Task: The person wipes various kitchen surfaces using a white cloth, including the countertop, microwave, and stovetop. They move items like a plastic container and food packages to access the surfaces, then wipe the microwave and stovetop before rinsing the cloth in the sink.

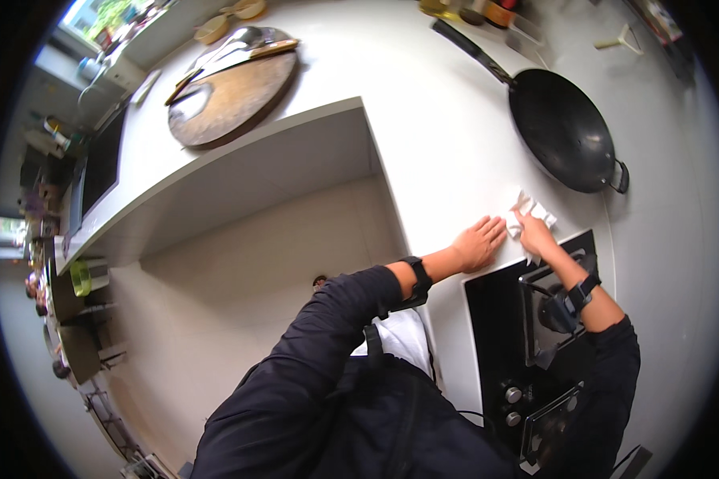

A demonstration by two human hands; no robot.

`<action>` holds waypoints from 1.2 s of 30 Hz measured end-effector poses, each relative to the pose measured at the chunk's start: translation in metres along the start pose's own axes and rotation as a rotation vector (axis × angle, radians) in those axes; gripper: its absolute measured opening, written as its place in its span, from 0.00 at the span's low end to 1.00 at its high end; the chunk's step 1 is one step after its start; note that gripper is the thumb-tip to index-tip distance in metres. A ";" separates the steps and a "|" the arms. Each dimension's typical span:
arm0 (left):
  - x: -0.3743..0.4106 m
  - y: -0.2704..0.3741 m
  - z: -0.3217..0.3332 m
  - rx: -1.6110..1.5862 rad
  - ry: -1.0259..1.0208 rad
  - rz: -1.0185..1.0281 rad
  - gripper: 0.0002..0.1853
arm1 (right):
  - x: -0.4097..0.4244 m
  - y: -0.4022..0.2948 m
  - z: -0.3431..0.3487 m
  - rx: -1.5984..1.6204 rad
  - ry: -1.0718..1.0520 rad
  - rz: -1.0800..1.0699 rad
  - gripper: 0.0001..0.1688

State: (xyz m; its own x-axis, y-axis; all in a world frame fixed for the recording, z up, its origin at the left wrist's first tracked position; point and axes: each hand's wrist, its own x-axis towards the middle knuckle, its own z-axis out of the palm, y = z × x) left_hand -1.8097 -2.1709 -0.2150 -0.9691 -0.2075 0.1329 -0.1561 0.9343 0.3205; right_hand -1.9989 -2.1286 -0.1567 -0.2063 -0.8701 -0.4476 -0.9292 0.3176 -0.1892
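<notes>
My right hand (534,232) presses a crumpled white tissue or cloth (522,217) onto the white countertop (449,173), just beyond the corner of the black gas hob (497,335). Close on its left, my left hand (483,243) lies flat on the counter with its fingers stretched out, holding nothing. Its fingertips are next to the tissue; whether they touch it I cannot tell. A black wok (560,129) rests on the counter beyond both hands, its long handle pointing to the upper left.
A round wooden chopping board (239,96) bears a cleaver and other metal utensils. Bottles (499,12) stand at the counter's back, near a clear container (524,35). Pan supports (530,317) rise from the hob beneath my right forearm. A dark built-in panel (105,161) is at the left.
</notes>
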 end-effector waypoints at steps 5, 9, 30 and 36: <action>-0.107 -0.033 -0.059 -0.115 -0.021 -0.056 0.22 | -0.029 -0.091 0.048 0.060 0.182 -0.099 0.33; -0.205 -0.079 -0.100 -0.192 0.221 -0.202 0.22 | -0.010 -0.166 0.067 0.501 0.229 -0.217 0.34; -0.753 -0.211 -0.291 -1.069 1.438 -1.009 0.23 | 0.022 -0.862 0.088 1.430 -1.137 -0.583 0.27; -0.828 -0.279 -0.361 -0.954 1.421 -1.114 0.21 | 0.078 -0.980 0.094 1.318 -1.055 -0.689 0.20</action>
State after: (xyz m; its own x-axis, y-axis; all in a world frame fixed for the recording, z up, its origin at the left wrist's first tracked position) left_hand -0.8946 -2.3643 -0.0759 0.3297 -0.9397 -0.0913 0.1328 -0.0496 0.9899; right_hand -1.0755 -2.4723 -0.0878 0.8097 -0.5503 -0.2038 0.1741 0.5570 -0.8121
